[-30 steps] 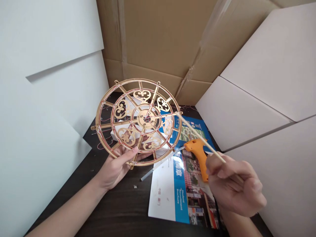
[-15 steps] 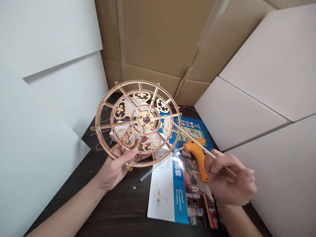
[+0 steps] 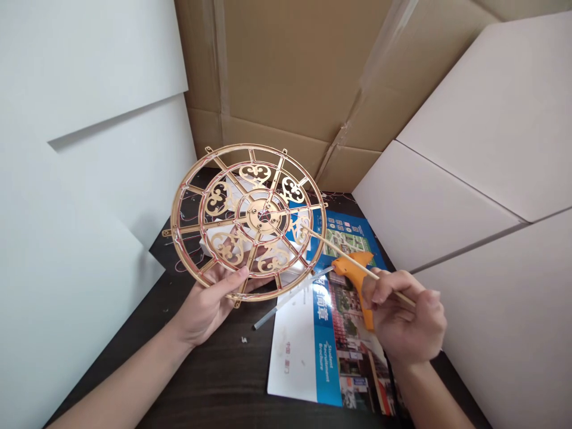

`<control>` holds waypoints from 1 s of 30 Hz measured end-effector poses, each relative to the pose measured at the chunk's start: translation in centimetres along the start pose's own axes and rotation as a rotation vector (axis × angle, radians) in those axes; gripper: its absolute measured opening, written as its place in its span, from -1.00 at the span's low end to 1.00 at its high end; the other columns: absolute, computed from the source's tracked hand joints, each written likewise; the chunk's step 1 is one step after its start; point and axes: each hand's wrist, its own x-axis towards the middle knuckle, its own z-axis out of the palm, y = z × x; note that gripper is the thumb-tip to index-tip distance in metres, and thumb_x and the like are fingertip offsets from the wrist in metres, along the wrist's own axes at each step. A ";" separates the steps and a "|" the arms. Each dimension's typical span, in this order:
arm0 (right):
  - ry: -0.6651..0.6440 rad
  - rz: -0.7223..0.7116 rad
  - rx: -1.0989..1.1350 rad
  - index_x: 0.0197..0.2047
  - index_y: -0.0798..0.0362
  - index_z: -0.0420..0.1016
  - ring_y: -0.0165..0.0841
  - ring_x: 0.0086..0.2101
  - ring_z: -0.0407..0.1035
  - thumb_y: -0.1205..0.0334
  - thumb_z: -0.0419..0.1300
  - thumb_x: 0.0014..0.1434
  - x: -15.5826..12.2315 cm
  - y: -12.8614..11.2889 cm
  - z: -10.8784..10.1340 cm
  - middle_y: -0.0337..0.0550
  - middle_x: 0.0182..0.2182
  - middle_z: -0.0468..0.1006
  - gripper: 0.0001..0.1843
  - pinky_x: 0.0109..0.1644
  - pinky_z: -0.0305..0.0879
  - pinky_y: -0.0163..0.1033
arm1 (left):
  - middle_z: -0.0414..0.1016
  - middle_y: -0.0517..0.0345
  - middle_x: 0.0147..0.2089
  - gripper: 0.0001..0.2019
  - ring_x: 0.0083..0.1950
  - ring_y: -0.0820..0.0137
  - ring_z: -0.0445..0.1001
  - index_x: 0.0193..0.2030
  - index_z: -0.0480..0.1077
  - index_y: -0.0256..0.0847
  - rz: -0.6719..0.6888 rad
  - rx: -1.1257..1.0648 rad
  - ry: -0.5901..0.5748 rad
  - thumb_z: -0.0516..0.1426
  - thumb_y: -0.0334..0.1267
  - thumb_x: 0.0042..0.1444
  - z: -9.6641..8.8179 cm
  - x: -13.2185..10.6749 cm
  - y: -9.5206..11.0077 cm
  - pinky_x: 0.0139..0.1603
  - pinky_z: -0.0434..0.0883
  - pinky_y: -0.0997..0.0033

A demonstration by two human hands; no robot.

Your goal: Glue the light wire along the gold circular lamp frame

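A round gold-coloured openwork frame (image 3: 263, 221) with spokes, scroll ornaments and thin red wires along its rings is held up, tilted, over the dark table. My left hand (image 3: 214, 304) grips its lower rim, thumb on top and fingers behind. In my right hand (image 3: 404, 313) is a thin wooden stick (image 3: 344, 253), pinched between closed fingers. The stick's far tip is at the frame's right side, near a scroll ornament; whether it touches is unclear. Beyond the right hand lies an orange glue gun (image 3: 357, 277), with a translucent glue stick (image 3: 272, 317) reaching out leftward from it.
Under the glue gun lies a printed brochure (image 3: 292, 357). Behind the frame are white pieces and loose red wires on the dark table (image 3: 201, 387). Cardboard (image 3: 290, 65) stands at the back, with white panels (image 3: 102, 196) at both sides.
My right hand has moved slightly left, and the stick's tip has shifted a little down and left along the frame. The left hand and frame have barely moved.
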 end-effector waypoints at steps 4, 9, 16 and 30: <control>-0.019 -0.043 -0.044 -0.50 0.10 0.39 -0.41 -0.61 0.19 -0.09 -0.07 0.46 -0.1 -0.2 0.3 -0.19 -0.67 0.30 -0.40 -0.50 0.13 -0.28 | 0.63 0.07 0.07 -0.95 0.31 0.01 0.42 -0.30 0.65 -0.16 -0.004 0.023 -0.001 0.38 -0.28 0.09 0.2 0.0 0.0 0.41 0.34 0.01; -0.021 -0.031 -0.114 -0.49 0.09 0.37 -0.39 -0.59 0.20 -0.09 -0.09 0.47 -0.7 -0.2 0.5 -0.18 -0.64 0.30 -0.40 -0.51 0.12 -0.28 | 0.66 0.07 -0.04 -0.87 0.36 0.00 0.36 -0.42 0.62 -0.17 0.036 0.087 -0.006 0.41 -0.21 0.05 0.5 0.1 -0.1 0.43 0.30 -0.01; -0.157 -0.140 -0.281 -0.40 0.08 0.35 -0.40 -0.53 0.22 0.02 -0.26 0.53 -1.3 0.0 -0.3 -0.17 -0.56 0.32 -0.41 -0.44 0.06 -0.23 | 0.66 0.09 -0.04 -0.92 0.39 0.07 0.33 -0.26 0.65 -0.11 0.072 0.089 0.013 0.38 -0.24 0.09 0.4 0.0 -0.2 0.46 0.25 -0.01; -0.422 -0.512 -0.701 -0.21 0.12 0.34 -0.36 -0.44 0.19 0.29 -0.09 0.43 -0.7 -0.3 0.4 -0.09 -0.43 0.36 -0.77 -0.39 0.06 -0.23 | 0.60 0.05 0.12 -0.62 0.36 0.02 0.35 0.07 0.58 -0.10 0.061 0.074 0.049 0.39 -0.25 0.09 0.4 0.0 -0.3 0.44 0.29 0.02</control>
